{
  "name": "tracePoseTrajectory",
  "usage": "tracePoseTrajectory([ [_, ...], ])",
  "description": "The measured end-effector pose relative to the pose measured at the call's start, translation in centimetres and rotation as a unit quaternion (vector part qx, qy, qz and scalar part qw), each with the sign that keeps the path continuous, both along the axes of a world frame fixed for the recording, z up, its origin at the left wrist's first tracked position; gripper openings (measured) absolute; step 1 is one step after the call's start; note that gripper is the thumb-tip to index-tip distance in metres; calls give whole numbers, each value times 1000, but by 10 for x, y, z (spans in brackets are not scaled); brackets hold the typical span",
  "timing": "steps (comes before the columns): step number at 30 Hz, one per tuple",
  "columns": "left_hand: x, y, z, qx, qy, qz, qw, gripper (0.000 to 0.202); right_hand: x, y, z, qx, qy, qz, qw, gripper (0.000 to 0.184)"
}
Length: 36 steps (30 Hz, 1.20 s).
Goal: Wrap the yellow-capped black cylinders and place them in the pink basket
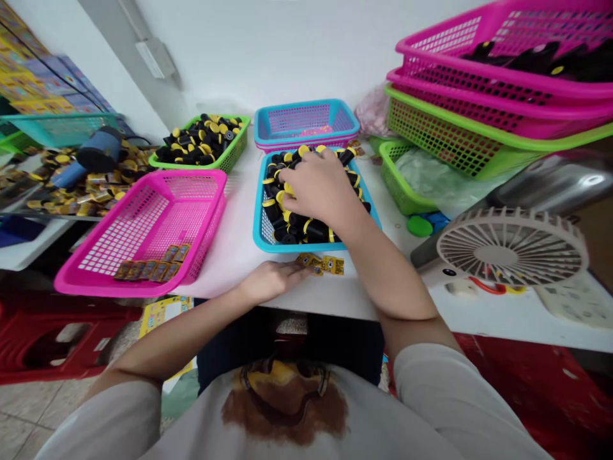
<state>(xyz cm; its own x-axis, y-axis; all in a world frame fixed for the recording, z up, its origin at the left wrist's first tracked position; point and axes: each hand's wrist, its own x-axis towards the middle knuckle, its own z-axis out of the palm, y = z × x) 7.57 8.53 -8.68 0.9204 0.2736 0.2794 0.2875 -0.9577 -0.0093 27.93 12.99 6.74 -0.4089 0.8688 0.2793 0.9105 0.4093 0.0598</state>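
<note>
My right hand (323, 188) is over the blue basket (258, 233), its fingers apart and bent down among small black cylinders with yellow caps (316, 230). Some fingertips are hidden among these pieces, and nothing shows gripped. On the white table, just in front of that basket, my left hand (272, 281) lies low with its fingers stretched out to the right. Its fingertips touch small yellow printed packets (332, 264). To the left is a pink basket (138, 291) with several wrapped yellow-brown pieces (151, 269) along its near side.
Behind are a green basket (234, 153) of black-and-yellow pieces and a blue basket (306, 115). At the right stand stacked pink and green baskets (445, 128) and a small fan (512, 249). A blue cylindrical tool (103, 150) lies on a heap at the left.
</note>
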Motion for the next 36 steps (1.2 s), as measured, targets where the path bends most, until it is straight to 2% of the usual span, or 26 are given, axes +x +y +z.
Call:
tracePoseTrajectory([
  [1, -1, -4, 8, -10, -17, 1, 1000, 52, 3, -3, 4, 6, 13, -6, 1000, 37],
  [3, -3, -10, 34, -38, -53, -6, 998, 45, 9, -10, 13, 18, 37, -33, 999, 40],
  [6, 5, -7, 88, -94, -160, -29, 982, 22, 21, -19, 26, 54, 78, -90, 991, 42],
  [8, 18, 8, 123, -90, -270, -25, 958, 9, 30, -21, 31, 78, 107, -127, 983, 43],
  [9, 25, 20, 137, -73, -330, 9, 941, 5, 35, -20, 32, 86, 121, -145, 978, 43],
  [10, 33, 34, 148, -50, -388, 47, 919, 2, 41, -18, 31, 96, 134, -158, 973, 43],
  [12, 47, 65, 162, -18, -473, 112, 874, 11, 54, -12, 25, 137, 173, -170, 961, 44],
  [14, 56, 93, 169, -19, -493, 143, 858, 19, 66, -3, 16, 203, 250, -141, 936, 41],
  [17, 60, 120, 169, -54, -479, 143, 864, 30, 79, 8, 6, 270, 411, -63, 868, 30],
  [19, 58, 128, 165, -76, -472, 121, 870, 48, 82, 10, 5, 269, 491, -19, 828, 25],
  [21, 55, 133, 159, -84, -459, 87, 880, 62, 82, 7, 9, 243, 540, 27, 805, 24],
  [25, 49, 145, 148, -80, -410, 17, 908, 66, 78, -4, 18, 181, 584, 125, 781, 26],
  [27, 47, 151, 146, -78, -398, -10, 914, 68, 74, -9, 20, 151, 603, 153, 768, 24],
  [31, 45, 155, 147, -95, -407, -44, 908, 75, 64, -12, 20, 89, 627, 153, 759, 22],
  [36, 44, 145, 152, -135, -407, -69, 901, 75, 61, -11, 18, 28, 639, 137, 756, 22],
])
